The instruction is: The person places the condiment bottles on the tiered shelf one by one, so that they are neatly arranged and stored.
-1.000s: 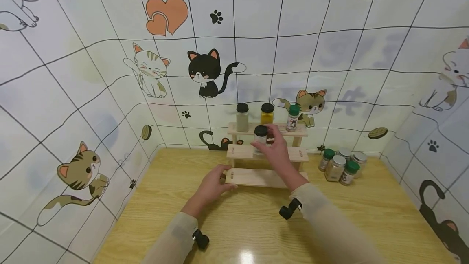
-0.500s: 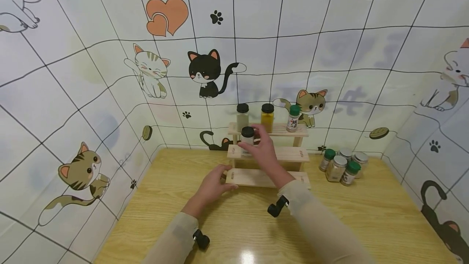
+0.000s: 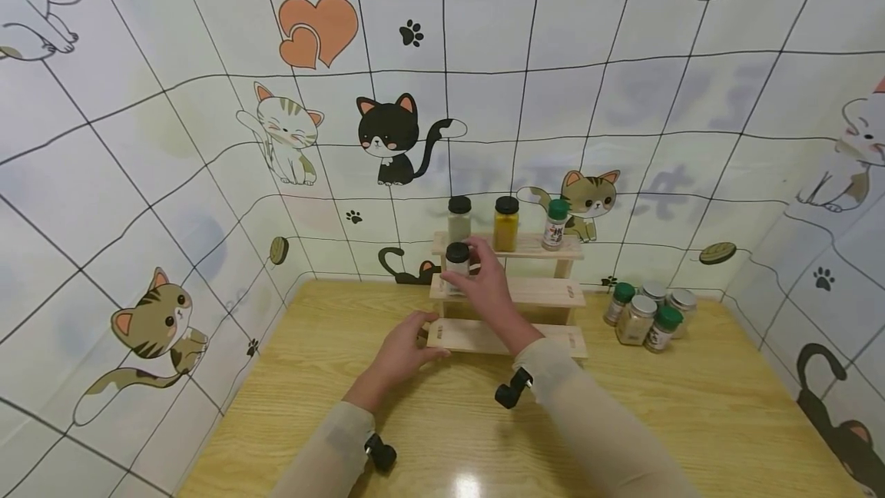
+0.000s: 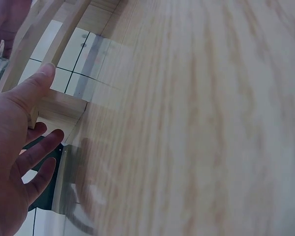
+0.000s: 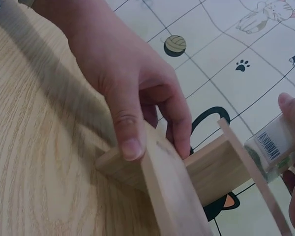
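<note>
A small three-step wooden rack (image 3: 508,336) stands against the wall. My left hand (image 3: 401,348) grips the left end of its lowest step; in the right wrist view the thumb lies on the front side and the fingers behind the board (image 5: 169,172). My right hand (image 3: 492,290) holds a clear spice jar (image 3: 457,253) with a black lid at the left end of the middle step. A barcode label shows on that jar (image 5: 270,145) in the right wrist view. Whether its base touches the step is hard to tell.
On the top step stand a black-lidded jar of pale contents (image 3: 459,221), a black-lidded yellow jar (image 3: 506,227) and a green-capped jar (image 3: 555,227). Several more jars (image 3: 634,321) cluster on the table (image 3: 442,421) right of the rack. A cat-print tiled backdrop (image 3: 484,44) surrounds the table.
My right hand has moved left along the middle step with the black-lidded jar, from near its middle to its left end. The left hand has stayed on the lowest step.
</note>
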A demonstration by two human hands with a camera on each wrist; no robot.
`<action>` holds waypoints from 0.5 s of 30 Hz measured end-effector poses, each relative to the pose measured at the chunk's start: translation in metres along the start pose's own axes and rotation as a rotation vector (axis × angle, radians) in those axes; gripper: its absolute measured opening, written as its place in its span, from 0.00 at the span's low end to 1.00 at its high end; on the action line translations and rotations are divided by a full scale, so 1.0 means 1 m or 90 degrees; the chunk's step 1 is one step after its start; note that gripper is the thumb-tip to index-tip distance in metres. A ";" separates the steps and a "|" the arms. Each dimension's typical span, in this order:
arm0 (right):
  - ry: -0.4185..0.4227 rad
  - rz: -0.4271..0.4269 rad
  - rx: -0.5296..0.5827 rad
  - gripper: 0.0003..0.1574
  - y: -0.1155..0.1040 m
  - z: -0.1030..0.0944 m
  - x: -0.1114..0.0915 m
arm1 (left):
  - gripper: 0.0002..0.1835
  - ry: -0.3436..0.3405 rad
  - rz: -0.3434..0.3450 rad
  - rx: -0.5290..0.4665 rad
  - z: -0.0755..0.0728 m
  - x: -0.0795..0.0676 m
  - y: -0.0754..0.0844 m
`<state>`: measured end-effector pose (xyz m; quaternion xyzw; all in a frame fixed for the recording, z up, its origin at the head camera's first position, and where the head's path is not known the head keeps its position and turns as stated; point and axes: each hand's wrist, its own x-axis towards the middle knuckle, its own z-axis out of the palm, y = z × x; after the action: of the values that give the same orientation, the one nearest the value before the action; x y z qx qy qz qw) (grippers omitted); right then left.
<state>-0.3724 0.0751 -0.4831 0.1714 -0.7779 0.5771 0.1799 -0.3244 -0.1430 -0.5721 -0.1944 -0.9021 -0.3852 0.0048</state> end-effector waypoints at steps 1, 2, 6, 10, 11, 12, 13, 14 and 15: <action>0.002 0.001 0.001 0.44 0.001 0.001 0.000 | 0.43 -0.001 0.000 -0.001 0.000 0.000 0.000; 0.003 0.002 0.002 0.44 0.001 0.001 -0.001 | 0.43 -0.002 0.000 -0.001 0.000 0.000 0.000; 0.002 0.000 0.004 0.46 0.003 0.003 -0.002 | 0.43 -0.001 0.001 -0.003 0.000 0.001 -0.001; 0.000 -0.001 -0.005 0.47 0.003 0.003 -0.003 | 0.43 0.005 0.003 0.004 0.001 0.002 -0.002; 0.001 0.000 -0.009 0.46 0.003 0.003 -0.003 | 0.43 0.005 0.001 0.004 0.001 0.002 -0.001; 0.001 0.001 -0.013 0.47 0.004 0.004 -0.003 | 0.43 0.005 0.000 0.004 0.001 0.002 -0.001; 0.001 0.001 -0.016 0.47 0.004 0.004 -0.003 | 0.43 0.005 -0.001 0.005 0.001 0.002 -0.001; 0.000 0.004 -0.019 0.47 0.004 0.004 -0.003 | 0.42 0.004 -0.003 0.003 0.001 0.002 0.000; -0.001 0.006 -0.023 0.47 0.005 0.004 -0.003 | 0.43 0.003 -0.004 0.003 0.001 0.002 0.000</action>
<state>-0.3722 0.0730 -0.4894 0.1648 -0.7892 0.5638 0.1793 -0.3258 -0.1417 -0.5724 -0.1908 -0.9037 -0.3833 0.0060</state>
